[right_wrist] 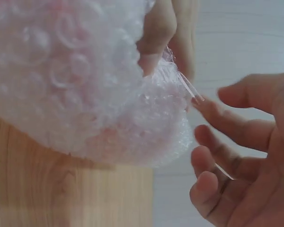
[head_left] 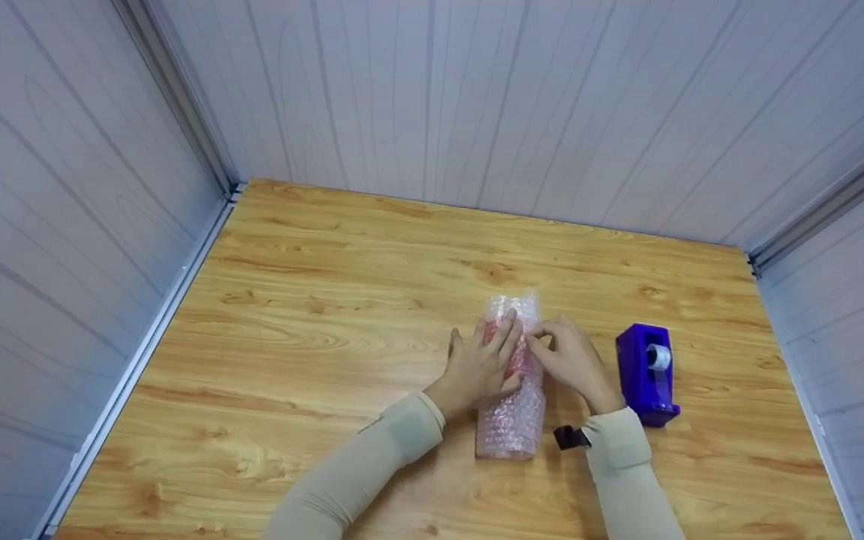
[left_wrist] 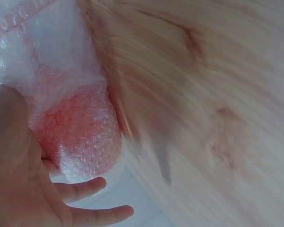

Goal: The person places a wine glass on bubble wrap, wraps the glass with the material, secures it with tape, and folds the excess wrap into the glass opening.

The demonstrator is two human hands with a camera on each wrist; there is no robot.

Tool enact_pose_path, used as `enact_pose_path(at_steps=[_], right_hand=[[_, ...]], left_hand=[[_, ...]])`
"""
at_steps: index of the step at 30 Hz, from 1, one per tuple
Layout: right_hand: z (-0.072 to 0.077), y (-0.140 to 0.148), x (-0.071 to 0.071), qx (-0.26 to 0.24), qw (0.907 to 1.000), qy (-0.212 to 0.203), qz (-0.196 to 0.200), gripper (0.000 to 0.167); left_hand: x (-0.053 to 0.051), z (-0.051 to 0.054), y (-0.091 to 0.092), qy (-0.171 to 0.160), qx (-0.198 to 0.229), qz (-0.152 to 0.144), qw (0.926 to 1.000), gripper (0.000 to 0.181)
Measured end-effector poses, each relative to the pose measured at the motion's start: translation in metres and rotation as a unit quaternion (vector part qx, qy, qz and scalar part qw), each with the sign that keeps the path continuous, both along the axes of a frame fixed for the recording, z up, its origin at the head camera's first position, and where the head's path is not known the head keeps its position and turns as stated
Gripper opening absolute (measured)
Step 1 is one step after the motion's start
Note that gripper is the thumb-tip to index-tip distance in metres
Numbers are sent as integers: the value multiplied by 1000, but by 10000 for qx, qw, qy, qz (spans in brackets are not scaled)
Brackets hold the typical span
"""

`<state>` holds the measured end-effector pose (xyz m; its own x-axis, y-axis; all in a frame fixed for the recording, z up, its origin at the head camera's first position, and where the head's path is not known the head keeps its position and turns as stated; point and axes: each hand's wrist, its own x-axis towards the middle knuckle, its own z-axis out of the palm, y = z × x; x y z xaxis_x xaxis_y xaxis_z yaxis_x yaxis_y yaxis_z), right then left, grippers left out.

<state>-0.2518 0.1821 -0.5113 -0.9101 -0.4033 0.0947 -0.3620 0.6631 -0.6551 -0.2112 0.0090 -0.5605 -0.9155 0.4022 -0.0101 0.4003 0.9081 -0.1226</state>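
Note:
A long bundle in clear bubble wrap lies on the table, with something pinkish red showing through it. My left hand rests across the upper part of the roll, its fingers spread. In the left wrist view some of those fingers reach past the roll's end. At the roll's right side, my right hand has thumb and index finger close together. The right wrist view shows the index fingertip at the loose end of a clear tape strip. That strip runs onto the bubble wrap beside the left fingers.
To the right of my right hand stands a blue tape dispenser with a roll of clear tape. The wood-patterned table is bounded by pale panel walls at the back and both sides. A black strap sticks out by the right cuff.

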Motion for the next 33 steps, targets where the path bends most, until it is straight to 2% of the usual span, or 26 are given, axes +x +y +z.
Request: enact_pose_path(at_steps=[4,7,12,19,25,33], right_hand=[[3,2,2,381,9976,-556,-135,14],[2,0,0,714,9922,-993,-254,22],[-1,2,-8,944,9865,-1321,-203,26],[7,-1,-13,1153,9820,-1485,-153,26],[11,-6,-11,1489,9804,-1267,-263,30],[4,-9,-9,1257,9845,-1180,-312,28]], left_hand=[[-1,0,4,-25,15,-20,10000,80],[-1,-2,4,18,-9,-14,10000,81],[0,-2,3,45,44,3,10000,81],[0,-2,3,28,108,-1,9999,80],[0,-4,3,121,255,-14,9996,81],[2,-5,0,79,472,8,9989,81]])
